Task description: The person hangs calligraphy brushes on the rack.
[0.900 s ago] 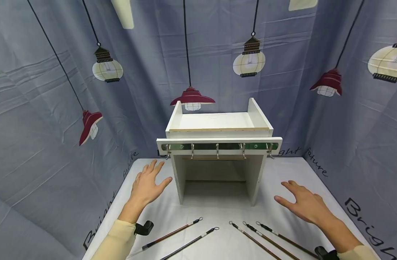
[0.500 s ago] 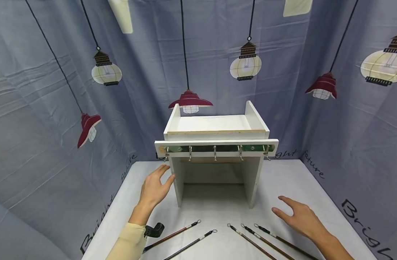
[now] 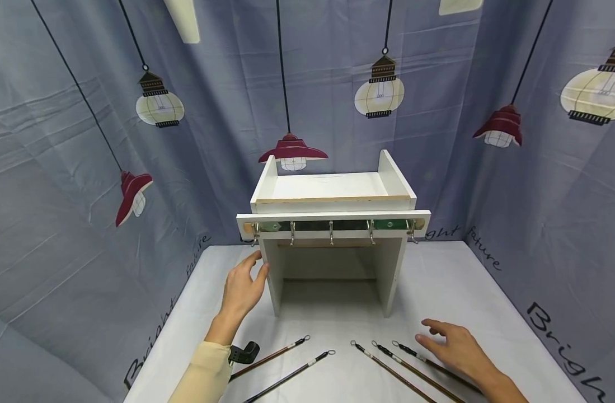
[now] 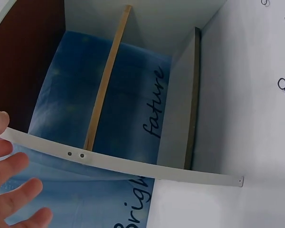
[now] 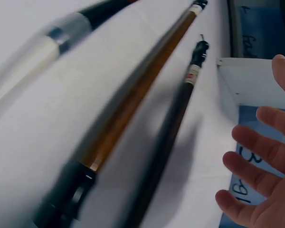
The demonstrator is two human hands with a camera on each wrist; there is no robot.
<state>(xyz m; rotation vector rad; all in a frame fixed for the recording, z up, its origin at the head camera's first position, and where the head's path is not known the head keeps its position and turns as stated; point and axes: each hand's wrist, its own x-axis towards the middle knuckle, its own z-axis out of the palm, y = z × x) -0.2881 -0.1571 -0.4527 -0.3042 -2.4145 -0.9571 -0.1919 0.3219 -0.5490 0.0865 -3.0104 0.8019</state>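
My left hand (image 3: 240, 294) is at the left side panel of a white wooden rack (image 3: 332, 205), fingers and thumb loosely bent near its front edge. In the left wrist view the fingers (image 4: 19, 199) are spread beside the rack, gripping nothing. A row of metal hooks (image 3: 331, 232) runs along the rack's front bar. My right hand (image 3: 455, 350) hovers over the table by the right-hand calligraphy brushes (image 3: 393, 372), fingers slightly bent and holding nothing. The brushes have dark handles and end loops; one in the right wrist view shows white bristles (image 5: 28, 66).
Two more brushes (image 3: 289, 378) lie slanted on the white table (image 3: 332, 324), in front of my left hand. The rack stands in the middle at the back, open below its shelf. A grey-blue curtain (image 3: 216, 112) printed with lamps hangs behind and at both sides.
My left hand has moved right to the rack's left side, its fingers bending in. My right hand has moved down and slightly left toward the brushes. Brushes and rack lie as before.
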